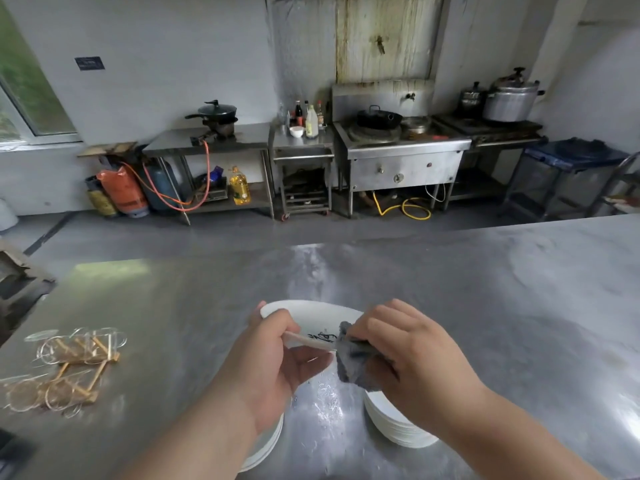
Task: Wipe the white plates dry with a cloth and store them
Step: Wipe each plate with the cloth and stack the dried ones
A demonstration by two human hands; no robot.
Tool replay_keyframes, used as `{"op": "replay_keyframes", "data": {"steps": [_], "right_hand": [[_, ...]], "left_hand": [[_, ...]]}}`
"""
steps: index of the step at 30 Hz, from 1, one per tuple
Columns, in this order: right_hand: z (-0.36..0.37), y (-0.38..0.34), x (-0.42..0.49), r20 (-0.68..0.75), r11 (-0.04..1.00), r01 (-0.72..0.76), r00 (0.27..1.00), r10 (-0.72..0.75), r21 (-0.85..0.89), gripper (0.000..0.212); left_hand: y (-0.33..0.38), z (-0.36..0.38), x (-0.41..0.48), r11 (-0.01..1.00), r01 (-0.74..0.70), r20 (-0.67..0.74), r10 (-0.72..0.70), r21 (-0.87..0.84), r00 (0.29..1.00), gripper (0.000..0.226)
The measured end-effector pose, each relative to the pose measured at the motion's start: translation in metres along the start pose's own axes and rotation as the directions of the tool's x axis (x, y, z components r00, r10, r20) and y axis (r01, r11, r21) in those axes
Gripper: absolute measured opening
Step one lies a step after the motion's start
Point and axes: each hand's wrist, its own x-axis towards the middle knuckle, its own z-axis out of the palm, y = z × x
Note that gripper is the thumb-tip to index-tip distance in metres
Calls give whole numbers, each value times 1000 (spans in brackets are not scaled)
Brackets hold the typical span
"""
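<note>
As cloth [354, 363] in right hand [410, 344] overlaps plate [311, 315] lettering, stacks [398, 427] partly beneath forearms [519, 436].

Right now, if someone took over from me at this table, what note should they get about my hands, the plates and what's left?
The left hand grips a white plate by its rim, tilted above the steel table.
The right hand presses a grey cloth against that plate's edge.
On the table, the left stack of white plates lies under the left forearm and the right stack under the right hand.
Done: I cannot tell which stack is already dry.
Left: finish wiping this plate, wipe any that are wet, then store them all.
</note>
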Motion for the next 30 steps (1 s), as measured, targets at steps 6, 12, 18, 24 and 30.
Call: {"op": "replay_keyframes", "data": {"steps": [6,12,18,24,30], "right_hand": [[-10,3,14,65,819,-377,919,389,433,9],[-10,36,16,227,338,-545,724,652,767,50],[1,38,18,6,494,-519,693,721,698,36],[-5,11,16,-150,964,-213,960,237,160,49],[18,-24,27,-43,989,-90,995,85,-119,64]], "left_hand": [[1,2,1,970,14,-54,-1,243,999,64],[-9,-19,-6,980,-143,152,121,137,981,68],[-6,-19,-17,988,-143,349,152,-52,925,59],[4,-15,-21,963,-249,232,266,-102,935,45],[12,-10,-20,960,-239,224,267,-145,937,42]]}}
